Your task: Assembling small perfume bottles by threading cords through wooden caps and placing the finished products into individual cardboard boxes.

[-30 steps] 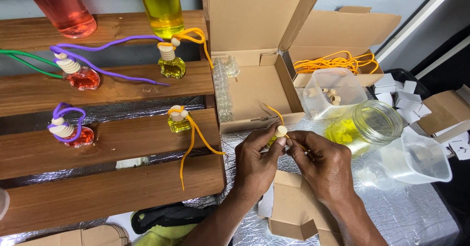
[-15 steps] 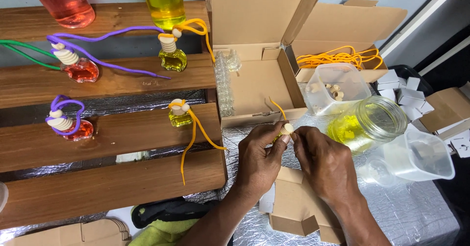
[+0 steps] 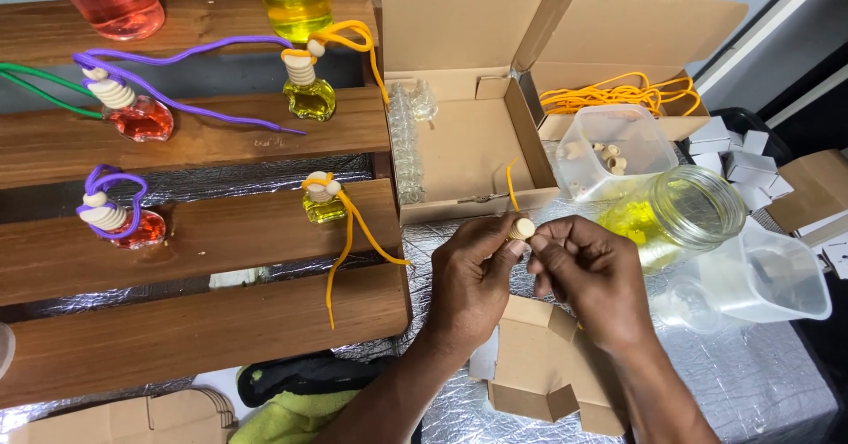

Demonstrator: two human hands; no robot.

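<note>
My left hand [image 3: 470, 278] and my right hand [image 3: 590, 272] meet over the foil-covered table, both pinching a small wooden cap [image 3: 521, 228]. A yellow cord [image 3: 510, 184] rises out of the cap's top. The bottle under the cap is hidden by my fingers. Just below my hands lies a small folded cardboard box [image 3: 546, 371]. A glass jar with yellow liquid [image 3: 680, 211] lies tilted to the right of my right hand.
Wooden stepped shelves [image 3: 203, 232] on the left carry small red and yellow bottles with purple, green and yellow cords. An open cardboard box [image 3: 468, 135] holds clear bottles; another holds yellow cords [image 3: 618, 95]. A clear tub of wooden caps [image 3: 605, 152] and a plastic jug [image 3: 773, 276] stand right.
My hands have stayed together on the cap, shifting slightly down and right in view as the camera moved. The cord still sticks up from the cap.
</note>
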